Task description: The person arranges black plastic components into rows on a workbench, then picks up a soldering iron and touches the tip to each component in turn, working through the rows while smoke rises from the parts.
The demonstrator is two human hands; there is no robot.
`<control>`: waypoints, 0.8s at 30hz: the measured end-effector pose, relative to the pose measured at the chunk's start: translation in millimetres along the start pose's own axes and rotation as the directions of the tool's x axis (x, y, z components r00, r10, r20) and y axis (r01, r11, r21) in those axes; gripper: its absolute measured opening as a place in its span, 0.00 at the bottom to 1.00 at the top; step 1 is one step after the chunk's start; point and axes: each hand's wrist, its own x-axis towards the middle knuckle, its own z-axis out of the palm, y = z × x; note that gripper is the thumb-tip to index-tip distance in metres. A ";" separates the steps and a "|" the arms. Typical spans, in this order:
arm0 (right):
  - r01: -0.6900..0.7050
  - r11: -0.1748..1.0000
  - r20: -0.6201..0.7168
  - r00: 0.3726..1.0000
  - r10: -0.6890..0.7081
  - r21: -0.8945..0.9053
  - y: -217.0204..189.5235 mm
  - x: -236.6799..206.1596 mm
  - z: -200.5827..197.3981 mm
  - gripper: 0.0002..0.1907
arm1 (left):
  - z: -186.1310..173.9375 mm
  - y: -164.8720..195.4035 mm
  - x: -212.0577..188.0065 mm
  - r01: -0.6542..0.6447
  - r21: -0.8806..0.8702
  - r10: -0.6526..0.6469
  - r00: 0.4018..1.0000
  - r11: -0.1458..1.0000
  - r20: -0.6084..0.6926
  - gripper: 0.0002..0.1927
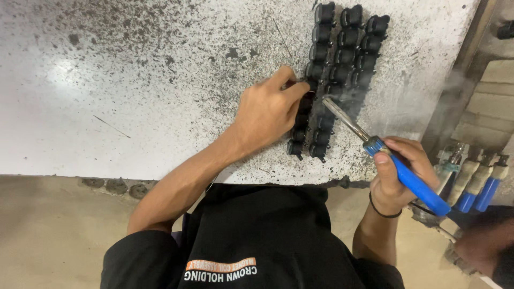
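My right hand (399,174) grips a soldering iron (407,179) by its blue handle, its metal tip reaching up-left to the rows of small black parts (342,53) laid out in three columns on the white, speckled table (134,96). Thin smoke rises near the tip. My left hand (267,112) rests on the table beside the left column, thumb and forefinger pinched on a thin wire or small piece at one black part. Part of the left column is hidden behind that hand.
Several more soldering irons with blue and cream handles (479,182) stand in a holder at the right. A wooden frame (466,64) runs along the table's right edge. Another person's hand (476,249) shows at bottom right. Brown floor lies below the table edge.
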 end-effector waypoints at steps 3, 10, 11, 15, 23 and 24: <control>-0.006 1.000 -0.003 1.000 0.006 0.019 2.4 -7.0 -1.6 0.18 | 1.9 1.5 -1.2 -0.089 0.032 0.091 0.992 0.996 -0.089 0.08; -0.015 0.999 0.007 1.000 0.015 -0.029 3.2 -4.1 0.3 0.17 | 5.4 1.8 1.8 -0.103 0.073 0.108 0.992 0.992 -0.060 0.07; -0.011 0.999 0.013 1.000 0.012 -0.037 1.8 -3.5 0.2 0.17 | 6.1 2.1 1.8 -0.113 0.072 0.117 0.991 0.991 -0.058 0.07; 0.019 0.998 0.048 0.999 -0.016 -0.065 -4.7 1.6 1.2 0.18 | 7.9 1.1 1.9 -0.100 0.070 0.105 0.992 0.993 -0.071 0.06; 0.058 0.966 0.128 0.991 -0.027 -0.250 -24.7 7.5 10.7 0.14 | 7.3 4.0 2.6 -0.126 0.159 0.133 0.991 0.979 -0.034 0.08; 0.063 0.961 0.137 0.990 -0.026 -0.270 -27.6 7.4 10.9 0.14 | 6.1 4.5 2.2 -0.118 0.155 0.126 0.991 0.981 -0.047 0.08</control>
